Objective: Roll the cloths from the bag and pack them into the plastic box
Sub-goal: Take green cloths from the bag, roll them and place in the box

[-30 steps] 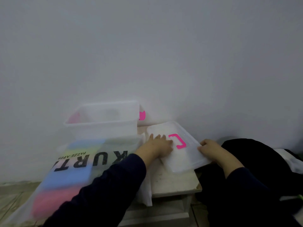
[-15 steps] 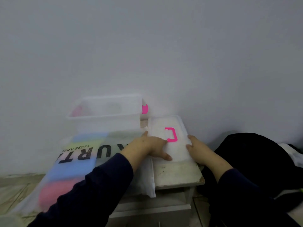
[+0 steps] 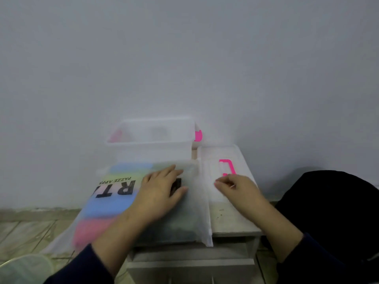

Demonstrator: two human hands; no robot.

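Note:
A translucent bag [image 3: 114, 203] with black lettering lies on a small wooden stand [image 3: 231, 220], with blue, pink and pale green cloths showing through it. My left hand [image 3: 160, 191] rests flat on the bag, fingers spread. Behind the bag stands an open clear plastic box [image 3: 151, 138] with pink latches. The box's lid [image 3: 223, 158], with a pink handle, lies flat to the right of the bag. My right hand [image 3: 235, 187] hovers over the lid's near end with fingers loosely curled and holds nothing.
A plain wall rises right behind the stand. A black bundle of fabric [image 3: 332, 212] sits to the right. A round translucent plastic piece [image 3: 24, 269] lies on the tiled floor at bottom left.
Both hands let go of the lid, which now lies square beside the box. My left hand moved left onto the bag. My right hand drew back from the lid's edge.

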